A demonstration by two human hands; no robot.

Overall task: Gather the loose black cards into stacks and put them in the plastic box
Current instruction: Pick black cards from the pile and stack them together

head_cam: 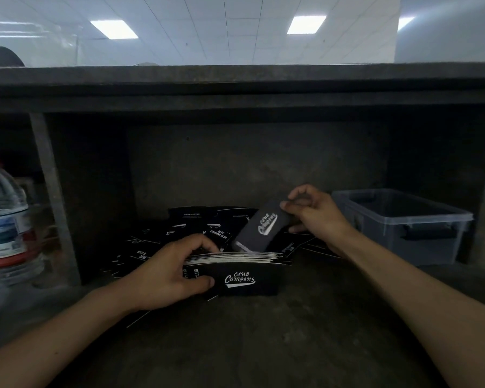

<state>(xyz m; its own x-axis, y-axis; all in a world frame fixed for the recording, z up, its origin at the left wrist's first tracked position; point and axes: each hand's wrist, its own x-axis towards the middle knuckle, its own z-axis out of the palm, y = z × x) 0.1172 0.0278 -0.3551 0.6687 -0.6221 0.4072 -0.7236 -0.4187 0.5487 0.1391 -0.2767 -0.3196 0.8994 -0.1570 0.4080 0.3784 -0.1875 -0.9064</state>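
A stack of black cards [244, 278] printed "Club Camping" stands on edge on the dark shelf floor, and my left hand [168, 273] grips its left end. My right hand [314, 211] holds a single black card [263, 229] tilted, its lower end touching the top of the stack. Behind the stack, several loose black cards [185, 225] lie scattered flat. The clear plastic box [403, 222] sits to the right, behind my right forearm, with nothing visible inside it.
A large water bottle [3, 217] with a red cap stands at the left, beyond a vertical shelf post [53, 197]. A low shelf board [235, 88] runs overhead. Bare dark shelf floor [263, 345] lies in front of the stack.
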